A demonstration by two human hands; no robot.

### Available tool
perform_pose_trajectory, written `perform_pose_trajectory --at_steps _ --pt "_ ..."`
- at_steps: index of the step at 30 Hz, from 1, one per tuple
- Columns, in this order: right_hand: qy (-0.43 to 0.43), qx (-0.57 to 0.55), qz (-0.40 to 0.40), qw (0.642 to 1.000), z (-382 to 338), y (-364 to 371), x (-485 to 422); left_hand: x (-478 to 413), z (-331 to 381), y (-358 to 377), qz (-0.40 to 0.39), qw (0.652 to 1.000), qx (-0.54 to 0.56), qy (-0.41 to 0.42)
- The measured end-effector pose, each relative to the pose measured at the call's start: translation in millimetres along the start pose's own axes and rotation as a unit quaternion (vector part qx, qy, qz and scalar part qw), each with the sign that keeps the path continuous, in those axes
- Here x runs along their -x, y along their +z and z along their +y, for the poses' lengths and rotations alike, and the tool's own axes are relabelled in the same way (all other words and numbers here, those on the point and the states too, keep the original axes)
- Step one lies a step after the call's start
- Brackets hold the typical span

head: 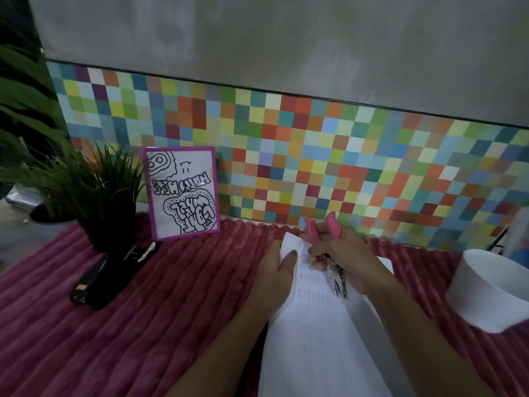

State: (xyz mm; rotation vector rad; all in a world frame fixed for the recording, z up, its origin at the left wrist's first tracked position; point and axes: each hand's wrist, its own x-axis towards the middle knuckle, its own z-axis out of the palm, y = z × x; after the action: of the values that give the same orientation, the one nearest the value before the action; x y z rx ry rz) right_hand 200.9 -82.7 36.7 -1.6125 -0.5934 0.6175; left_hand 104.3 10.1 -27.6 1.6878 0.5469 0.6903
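Low centre of the frame: my right hand (343,253) grips the pink punch (337,277), and my left hand (274,270) pinches the paper (315,325). I'd say I'm lining up a hole; next, seat the edge and squeeze

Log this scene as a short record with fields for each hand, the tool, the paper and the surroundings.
Left hand: holds the paper sheet at its left edge, thumb on top.
Right hand: grips a pink-handled tool, probably a hole punch.
Tool: handles point away from the person, metal head over the sheet.
Paper: white with faint printed rows, over the pink ribbed cloth.
Surroundings: potted plant, framed drawing and black stapler at left; white container at right.
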Motion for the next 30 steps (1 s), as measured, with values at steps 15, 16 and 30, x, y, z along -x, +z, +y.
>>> perform_pose_trajectory --at_steps 15,16,30 --pt "-0.093 -0.301 0.075 0.946 -48.0 11.2 -33.6 6.2 6.5 1.7 0.002 0.999 -0.026 0.027" --pt "-0.101 -0.315 0.079 0.94 -47.0 14.4 -37.0 5.6 6.1 2.1 0.004 1.0 -0.019 0.024" --pt "-0.17 -0.33 0.05 0.927 -36.5 32.1 -49.2 5.7 3.5 4.0 0.018 0.998 -0.046 0.031"
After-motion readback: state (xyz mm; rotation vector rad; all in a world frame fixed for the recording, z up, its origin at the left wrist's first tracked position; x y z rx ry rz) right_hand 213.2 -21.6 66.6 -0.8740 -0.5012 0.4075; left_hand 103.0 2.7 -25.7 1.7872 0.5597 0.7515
